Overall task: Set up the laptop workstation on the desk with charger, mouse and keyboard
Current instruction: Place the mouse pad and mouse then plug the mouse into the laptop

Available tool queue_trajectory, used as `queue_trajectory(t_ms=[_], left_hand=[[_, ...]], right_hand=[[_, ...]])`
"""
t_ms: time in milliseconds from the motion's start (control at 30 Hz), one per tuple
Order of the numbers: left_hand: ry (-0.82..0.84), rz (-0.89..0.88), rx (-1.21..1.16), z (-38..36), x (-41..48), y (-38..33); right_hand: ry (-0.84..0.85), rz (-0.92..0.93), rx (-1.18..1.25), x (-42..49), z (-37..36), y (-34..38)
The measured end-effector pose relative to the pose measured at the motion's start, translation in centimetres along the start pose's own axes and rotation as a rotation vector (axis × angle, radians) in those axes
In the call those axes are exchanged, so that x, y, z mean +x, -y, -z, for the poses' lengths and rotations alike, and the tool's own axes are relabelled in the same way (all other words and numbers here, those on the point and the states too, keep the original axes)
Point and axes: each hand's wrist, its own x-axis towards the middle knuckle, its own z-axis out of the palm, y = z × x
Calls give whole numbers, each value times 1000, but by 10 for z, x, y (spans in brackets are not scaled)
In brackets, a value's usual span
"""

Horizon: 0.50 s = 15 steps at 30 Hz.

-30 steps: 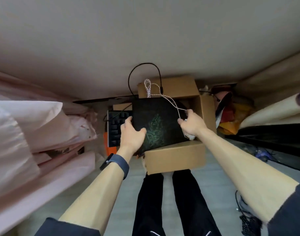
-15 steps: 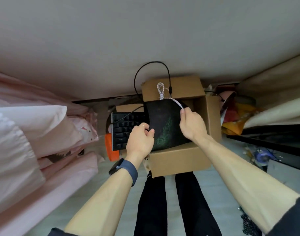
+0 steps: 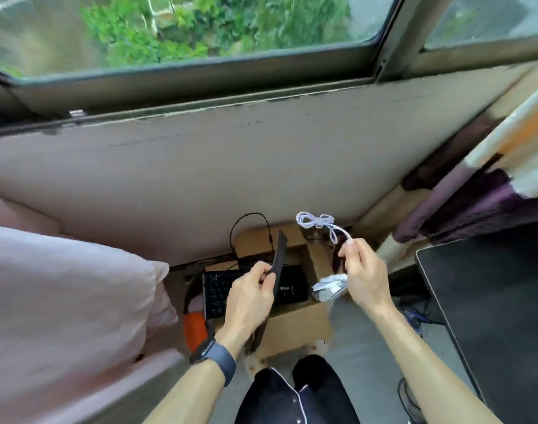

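The left hand (image 3: 252, 296) and mouse pad (image 3: 278, 264) hide part of the keyboard (image 3: 219, 293).

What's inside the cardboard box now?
In the cardboard box lies a black keyboard, its left end jutting past the box. The left hand and its mouse pad cover the middle; anything beneath is hidden.

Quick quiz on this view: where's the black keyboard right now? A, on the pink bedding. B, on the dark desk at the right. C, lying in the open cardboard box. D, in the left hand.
C: the keyboard lies in the cardboard box, below the left hand, which holds a thin black mouse pad instead.
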Motion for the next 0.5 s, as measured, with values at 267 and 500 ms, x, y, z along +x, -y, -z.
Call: queue_trajectory(t_ms=[267,500], left_hand=[[37,-256,79,12,-18,-102],[265,-551,149,-75,-90,-202]], right_hand=[[-293,-182,106,-73,105,-3],[-569,-452,291,-182,201,-78]])
